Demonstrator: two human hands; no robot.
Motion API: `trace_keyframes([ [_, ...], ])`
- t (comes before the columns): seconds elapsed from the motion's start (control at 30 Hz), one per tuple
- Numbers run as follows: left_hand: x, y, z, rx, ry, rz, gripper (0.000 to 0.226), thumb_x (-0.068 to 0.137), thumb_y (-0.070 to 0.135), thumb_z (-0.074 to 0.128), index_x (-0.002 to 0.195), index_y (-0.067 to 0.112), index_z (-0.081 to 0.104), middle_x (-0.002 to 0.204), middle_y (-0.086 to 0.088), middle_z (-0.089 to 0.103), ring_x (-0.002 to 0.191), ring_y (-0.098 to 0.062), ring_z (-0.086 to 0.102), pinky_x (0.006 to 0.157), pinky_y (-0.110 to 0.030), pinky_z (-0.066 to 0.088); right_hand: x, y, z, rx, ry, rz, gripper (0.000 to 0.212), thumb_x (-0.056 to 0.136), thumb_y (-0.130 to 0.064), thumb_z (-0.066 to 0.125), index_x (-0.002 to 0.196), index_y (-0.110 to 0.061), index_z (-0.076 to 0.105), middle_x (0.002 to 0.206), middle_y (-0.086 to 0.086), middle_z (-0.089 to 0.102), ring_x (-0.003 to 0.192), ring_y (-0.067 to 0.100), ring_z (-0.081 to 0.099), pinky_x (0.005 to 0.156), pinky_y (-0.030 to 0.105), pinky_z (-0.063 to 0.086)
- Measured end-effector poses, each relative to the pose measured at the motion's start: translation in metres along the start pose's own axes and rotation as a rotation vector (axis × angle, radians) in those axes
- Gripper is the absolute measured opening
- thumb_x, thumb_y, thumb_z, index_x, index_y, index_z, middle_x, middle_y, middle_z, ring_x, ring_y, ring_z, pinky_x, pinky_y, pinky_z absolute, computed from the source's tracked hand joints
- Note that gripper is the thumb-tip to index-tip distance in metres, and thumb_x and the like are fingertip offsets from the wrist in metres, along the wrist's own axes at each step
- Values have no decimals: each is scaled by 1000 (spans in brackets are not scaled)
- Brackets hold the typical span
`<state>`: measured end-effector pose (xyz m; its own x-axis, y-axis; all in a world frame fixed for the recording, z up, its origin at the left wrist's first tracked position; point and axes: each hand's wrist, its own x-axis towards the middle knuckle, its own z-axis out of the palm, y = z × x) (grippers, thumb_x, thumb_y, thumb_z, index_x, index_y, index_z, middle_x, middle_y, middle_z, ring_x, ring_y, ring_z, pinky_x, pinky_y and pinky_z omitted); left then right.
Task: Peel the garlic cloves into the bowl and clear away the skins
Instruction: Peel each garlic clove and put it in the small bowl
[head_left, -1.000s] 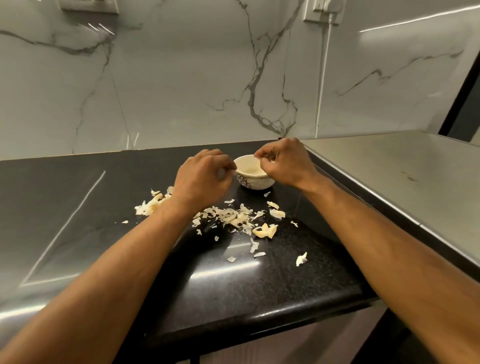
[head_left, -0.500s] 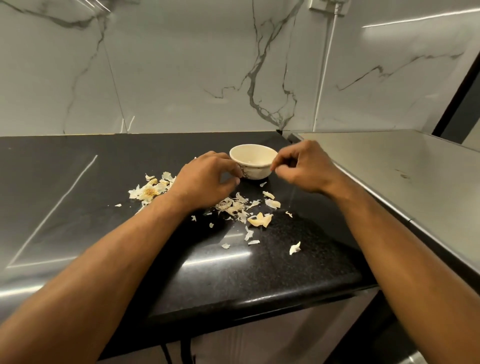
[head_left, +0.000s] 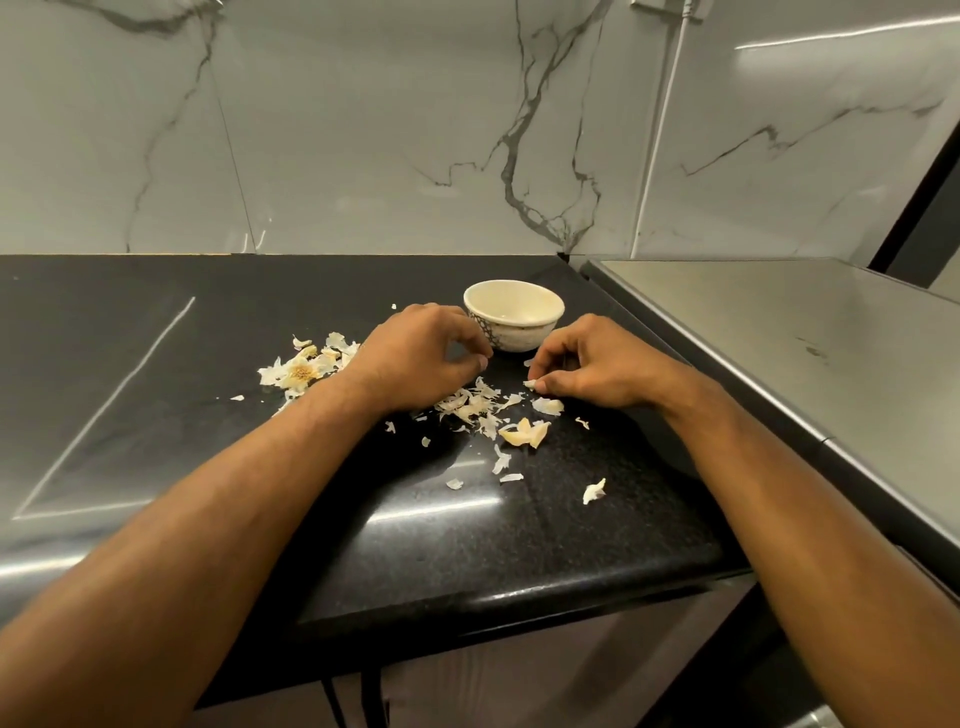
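Resting near the back of the black surface (head_left: 519, 551), I see one cream bowl (head_left: 513, 314), upright, with a dark pattern low on its outer wall; no clove can be made out inside it. Garlic skins (head_left: 470, 405) lie scattered in front of the bowl, too many and too overlapped for me to count. I count two clusters: one between the hands and nearer me, and one to the left holding a dried root end (head_left: 300, 372). One larger yellowish piece (head_left: 527, 433) lies near the front of the scatter; I cannot tell whether it is skin or clove.

Two hands are in view. The left hand (head_left: 423, 358) sits just left of the bowl, fingers curled downward; the fingertips are turned away from me, so I cannot tell whether they hold anything. The right hand (head_left: 592, 366) rests low beside the bowl, thumb and forefinger pinching one small white skin fragment (head_left: 531, 384).

One steel counter (head_left: 810, 353) adjoins on the right, cut off by the frame edge. One white cable (head_left: 657, 140) runs down the marble wall (head_left: 337, 130).
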<state>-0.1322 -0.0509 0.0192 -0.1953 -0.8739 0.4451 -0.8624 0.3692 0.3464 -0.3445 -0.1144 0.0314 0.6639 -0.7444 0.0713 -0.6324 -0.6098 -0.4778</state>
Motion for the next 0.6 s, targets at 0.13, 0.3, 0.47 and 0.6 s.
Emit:
trace_keyframes([
  [0.13, 0, 0, 0, -58, 8, -13, 11, 87, 24, 68, 95, 24, 75, 97, 11, 69, 93, -9, 62, 88, -37, 51, -4, 2, -1, 147, 105, -72, 7, 81, -17, 78, 80, -19, 72, 81, -5, 72, 75, 8, 66, 75, 33, 54],
  [0.3, -1, 7, -1, -270, 50, 15, 10, 86, 25, 72, 94, 19, 75, 88, 8, 72, 84, -5, 66, 84, -35, 55, -5, -1, 4, 325, 190, -173, 8, 80, -13, 79, 77, -11, 72, 64, -2, 68, 54, 11, 62, 54, 23, 51],
  [0.47, -2, 12, 1, -329, 56, 13, 9, 87, 22, 71, 92, 16, 76, 85, 7, 73, 81, -5, 68, 82, -35, 56, -5, -7, 6, 398, 213, -232, 6, 79, -6, 78, 82, -4, 73, 65, 0, 68, 53, 8, 61, 51, 15, 48],
  [0.6, -2, 12, 1, -370, 34, -28, 9, 89, 20, 69, 92, 13, 74, 83, 4, 73, 79, -10, 68, 79, -37, 58, -5, -7, 7, 523, 256, -237, 8, 80, -2, 76, 87, -6, 75, 64, -1, 68, 53, 7, 59, 46, 20, 49],
])
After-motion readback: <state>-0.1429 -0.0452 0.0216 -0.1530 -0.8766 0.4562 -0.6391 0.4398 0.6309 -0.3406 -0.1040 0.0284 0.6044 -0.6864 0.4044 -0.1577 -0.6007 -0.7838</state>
